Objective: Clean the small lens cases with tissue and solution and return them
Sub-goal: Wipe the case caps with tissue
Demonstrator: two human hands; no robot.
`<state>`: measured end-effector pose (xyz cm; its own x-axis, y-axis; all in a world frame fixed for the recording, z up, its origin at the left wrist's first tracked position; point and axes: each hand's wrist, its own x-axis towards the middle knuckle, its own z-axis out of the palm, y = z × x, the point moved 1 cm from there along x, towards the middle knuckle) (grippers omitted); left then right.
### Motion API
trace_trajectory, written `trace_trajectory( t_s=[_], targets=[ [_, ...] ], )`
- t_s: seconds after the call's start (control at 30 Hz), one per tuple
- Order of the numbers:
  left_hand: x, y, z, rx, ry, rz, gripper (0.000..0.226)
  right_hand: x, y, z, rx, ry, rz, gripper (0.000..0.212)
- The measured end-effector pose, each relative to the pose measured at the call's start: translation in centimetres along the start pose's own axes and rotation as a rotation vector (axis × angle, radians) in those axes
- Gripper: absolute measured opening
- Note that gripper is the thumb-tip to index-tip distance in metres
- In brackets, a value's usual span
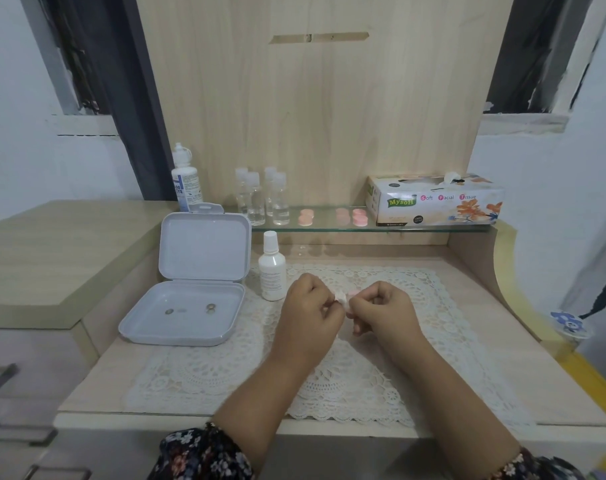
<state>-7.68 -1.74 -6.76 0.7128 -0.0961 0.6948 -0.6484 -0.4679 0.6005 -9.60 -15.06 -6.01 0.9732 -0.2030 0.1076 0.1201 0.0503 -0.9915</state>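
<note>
Both hands (346,306) curled around tissue (341,297)

Tissue box (433,202): "Mysoft", "Soft Facial Tissue".

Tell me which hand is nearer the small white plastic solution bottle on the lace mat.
Left. The left hand is just right of the small white plastic solution bottle; the right hand lies farther right.

left hand (308,306) pinches tissue (341,297); right hand (384,311) grips lens case (352,293)
</note>
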Motion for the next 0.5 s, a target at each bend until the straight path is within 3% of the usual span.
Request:
trace_trajectory(
  t_s=[0.17, 0.37, 0.5],
  targets=[
    [0.09, -0.07, -0.05, -0.114, -0.004, -0.178, 0.030, 0.01, -0.36, 0.16, -0.061, -0.066, -0.057, 0.010],
    [0.09, 0.47, -0.32, -0.124, -0.054, -0.024, 0.026, 0.02, -0.23, 0.18, 0.061, -0.039, -0.015, 0.009],
    [0.58, 0.30, -0.82, -0.254, -0.031, -0.116, 0.021, 0.01, -0.08, 0.13, 0.159, 0.027, 0.035, 0.011]
  ],
)
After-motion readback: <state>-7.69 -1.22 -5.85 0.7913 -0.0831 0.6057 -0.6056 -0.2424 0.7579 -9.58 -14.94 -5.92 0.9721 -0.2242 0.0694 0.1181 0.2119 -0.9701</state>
